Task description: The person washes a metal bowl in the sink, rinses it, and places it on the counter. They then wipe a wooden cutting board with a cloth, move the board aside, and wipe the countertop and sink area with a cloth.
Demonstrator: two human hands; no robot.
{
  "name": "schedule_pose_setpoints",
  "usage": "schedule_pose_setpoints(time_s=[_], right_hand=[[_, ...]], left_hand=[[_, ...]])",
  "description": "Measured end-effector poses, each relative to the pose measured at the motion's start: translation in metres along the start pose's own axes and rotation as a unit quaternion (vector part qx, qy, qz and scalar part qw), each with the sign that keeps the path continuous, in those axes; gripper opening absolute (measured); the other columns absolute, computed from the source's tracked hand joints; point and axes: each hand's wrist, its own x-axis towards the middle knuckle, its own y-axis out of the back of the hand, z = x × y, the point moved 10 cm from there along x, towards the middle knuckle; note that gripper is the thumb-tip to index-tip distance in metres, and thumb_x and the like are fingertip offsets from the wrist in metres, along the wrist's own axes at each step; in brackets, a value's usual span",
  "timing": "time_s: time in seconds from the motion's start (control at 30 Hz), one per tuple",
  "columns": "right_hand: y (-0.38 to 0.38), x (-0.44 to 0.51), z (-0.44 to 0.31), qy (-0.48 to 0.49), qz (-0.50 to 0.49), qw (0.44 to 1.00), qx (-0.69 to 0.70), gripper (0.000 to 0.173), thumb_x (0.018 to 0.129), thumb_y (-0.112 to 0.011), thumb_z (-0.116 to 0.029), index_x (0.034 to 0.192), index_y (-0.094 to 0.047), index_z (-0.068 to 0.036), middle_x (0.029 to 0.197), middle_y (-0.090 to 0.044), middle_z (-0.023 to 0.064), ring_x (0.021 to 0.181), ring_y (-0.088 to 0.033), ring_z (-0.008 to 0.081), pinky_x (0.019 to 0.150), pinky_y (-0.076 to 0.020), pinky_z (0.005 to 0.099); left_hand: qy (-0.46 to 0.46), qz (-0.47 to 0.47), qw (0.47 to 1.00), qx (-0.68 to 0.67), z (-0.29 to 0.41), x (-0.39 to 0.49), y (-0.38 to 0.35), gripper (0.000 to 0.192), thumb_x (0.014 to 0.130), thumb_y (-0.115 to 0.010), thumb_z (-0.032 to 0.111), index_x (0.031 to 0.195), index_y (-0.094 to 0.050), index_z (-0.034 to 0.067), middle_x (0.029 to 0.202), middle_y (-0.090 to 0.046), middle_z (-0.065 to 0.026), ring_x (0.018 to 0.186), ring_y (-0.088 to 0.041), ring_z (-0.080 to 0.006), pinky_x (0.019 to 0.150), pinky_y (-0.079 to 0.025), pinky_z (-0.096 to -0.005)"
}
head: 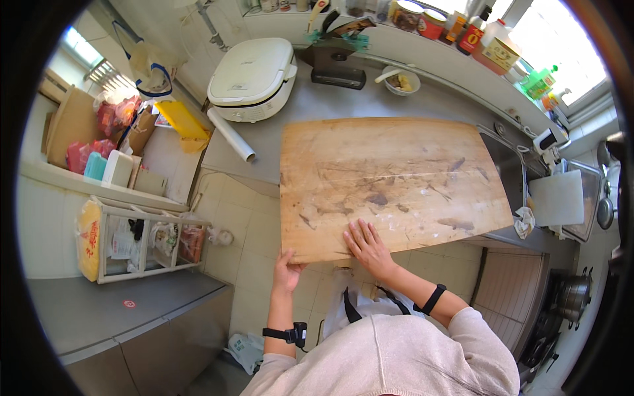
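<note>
A large wooden board lies before me across the grey countertop, its near side jutting out over the floor. Dark stains and pale flecks mark its top. My left hand grips the board's near left corner, with part of the fingers hidden. Palm down, my right hand rests on the board near its front edge, the fingers slightly spread and nothing held in them.
On the counter are a white lidded appliance, a silvery tube, a knife block and a bowl of food. A sink adjoins the board's right end. A white cutting board leans beyond it.
</note>
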Motion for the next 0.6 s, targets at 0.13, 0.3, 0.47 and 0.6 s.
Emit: schedule_pose_setpoints(time_s=[0.13, 0.3, 0.47, 0.6], right_hand=[[0.028, -0.024, -0.001, 0.002, 0.026, 1.0, 0.011, 0.048, 0.079, -0.047, -0.017, 0.125, -0.041, -0.004, 0.13, -0.04, 0.0174, 0.123, -0.033, 0.0366, 0.103, -0.024, 0.0475], [0.071, -0.031, -0.047, 0.051, 0.134, 0.988, 0.049, 0.046, 0.075, -0.049, -0.017, 0.119, -0.046, -0.002, 0.123, -0.045, 0.0189, 0.118, -0.04, 0.0351, 0.1, -0.0299, 0.0455], [0.108, -0.061, -0.072, 0.051, 0.19, 0.978, 0.063, 0.046, 0.075, -0.048, -0.016, 0.116, -0.048, 0.003, 0.122, -0.046, 0.02, 0.116, -0.043, 0.0349, 0.096, -0.0356, 0.042], [0.157, -0.107, -0.055, 0.064, 0.241, 0.965, 0.08, 0.044, 0.076, -0.048, -0.012, 0.116, -0.048, 0.004, 0.122, -0.047, 0.0199, 0.117, -0.043, 0.0343, 0.095, -0.0381, 0.0408]], left_hand=[[-0.02, 0.006, 0.995, 0.099, -0.005, -0.031, -0.018, 0.047, 0.082, -0.05, 0.007, 0.126, -0.036, 0.007, 0.114, -0.051, -0.0104, 0.098, -0.056, -0.0242, 0.076, -0.052, -0.0384], [-0.05, -0.028, 0.993, 0.104, -0.017, -0.079, -0.057, 0.048, 0.081, -0.05, 0.004, 0.127, -0.034, 0.007, 0.114, -0.051, -0.0099, 0.1, -0.055, -0.0225, 0.077, -0.051, -0.0375], [-0.096, -0.077, 0.981, 0.153, -0.032, -0.133, -0.101, 0.046, 0.08, -0.05, 0.001, 0.123, -0.035, 0.004, 0.118, -0.048, -0.0095, 0.106, -0.05, -0.02, 0.085, -0.045, -0.0346], [-0.145, -0.148, 0.966, 0.157, -0.044, -0.168, -0.135, 0.036, 0.088, -0.046, 0.017, 0.119, -0.037, 0.003, 0.118, -0.048, -0.0096, 0.11, -0.047, -0.0192, 0.092, -0.038, -0.0333]])
